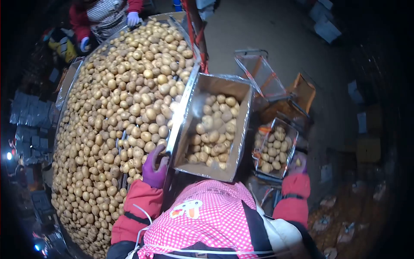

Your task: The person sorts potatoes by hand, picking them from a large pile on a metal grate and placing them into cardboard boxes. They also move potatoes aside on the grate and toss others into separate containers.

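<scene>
My left hand (154,168), in a purple glove with a dark palm, is at the edge of the heap of potatoes (129,99). Its fingers are curved with a gap to the thumb, and I see nothing held. Between my hands stands a cardboard box (183,142) lined with clear plastic, with potatoes (213,136) inside. My right hand (298,163), also gloved, is beside the right edge of a smaller crate (284,172) of potatoes. Its fingers look curled, with a small yellowish patch showing that I cannot make out.
A metal table rim (185,103) runs between heap and box. Behind the small crate are an open brown carton (304,93) and a wire-framed stand (261,71). Across the heap, a co-worker's white-gloved hand (133,19) is at the rim. Stacked boxes (28,110) stand left.
</scene>
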{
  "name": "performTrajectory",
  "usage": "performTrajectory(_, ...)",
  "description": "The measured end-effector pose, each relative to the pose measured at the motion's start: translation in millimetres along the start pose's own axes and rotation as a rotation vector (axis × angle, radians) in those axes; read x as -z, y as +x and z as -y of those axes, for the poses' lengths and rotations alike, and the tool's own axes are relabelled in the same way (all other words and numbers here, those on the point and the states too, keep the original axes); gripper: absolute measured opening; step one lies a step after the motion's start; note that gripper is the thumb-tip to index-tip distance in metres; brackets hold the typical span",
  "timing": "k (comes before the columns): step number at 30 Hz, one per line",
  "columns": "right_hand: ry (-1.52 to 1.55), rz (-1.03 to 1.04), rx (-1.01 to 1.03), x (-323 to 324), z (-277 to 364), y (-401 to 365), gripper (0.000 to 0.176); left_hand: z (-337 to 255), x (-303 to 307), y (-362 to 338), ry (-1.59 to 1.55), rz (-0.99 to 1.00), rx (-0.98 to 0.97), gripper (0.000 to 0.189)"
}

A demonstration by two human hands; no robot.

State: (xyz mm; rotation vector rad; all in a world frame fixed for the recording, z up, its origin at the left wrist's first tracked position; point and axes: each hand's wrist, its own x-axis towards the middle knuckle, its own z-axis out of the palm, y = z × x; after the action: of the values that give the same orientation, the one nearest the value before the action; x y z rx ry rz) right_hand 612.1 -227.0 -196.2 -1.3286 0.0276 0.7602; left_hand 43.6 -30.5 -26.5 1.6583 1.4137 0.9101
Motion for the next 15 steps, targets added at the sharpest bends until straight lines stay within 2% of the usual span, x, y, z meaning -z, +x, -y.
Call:
performTrajectory(2,-0.332,-0.251,0.094,92,-32,-70,0.023,5,-3,3,0.016,0.027,0.024,0.041)
performTrajectory(3,-0.151,-0.429,-0.149,151,-48,-63,0.027,-4,-3,5,-0.025,0.074,0.066,0.040)
performTrajectory(4,-0.120,-0.550,-0.246,182,-53,-82,0.028,-15,-2,3,-0.060,0.100,0.120,0.040)
performTrajectory(6,-0.162,-0.673,-0.306,200,-43,-100,0.030,14,-5,-3,-0.024,0.113,0.003,0.043)
performTrajectory(7,-0.204,-0.686,-0.303,194,-37,-94,0.031,7,-2,-2,-0.048,0.144,-0.072,0.044)
performTrajectory(9,-0.297,-0.655,-0.272,166,-22,-73,0.033,4,9,-14,-0.107,0.134,0.034,0.043)
performTrajectory(10,-0.340,-0.607,-0.234,144,-16,-57,0.034,-5,20,-18,-0.043,0.110,-0.040,0.043)
performTrajectory(11,-0.390,-0.526,-0.193,107,-5,-45,0.035,-2,30,-24,-0.049,0.067,-0.006,0.043)
performTrajectory(13,-0.483,-0.284,-0.072,5,12,-31,0.038,4,49,-37,-0.073,-0.018,0.050,0.043)
performTrajectory(15,-0.549,0.099,0.056,-120,23,-47,0.040,7,69,-53,-0.023,-0.125,0.075,0.042)
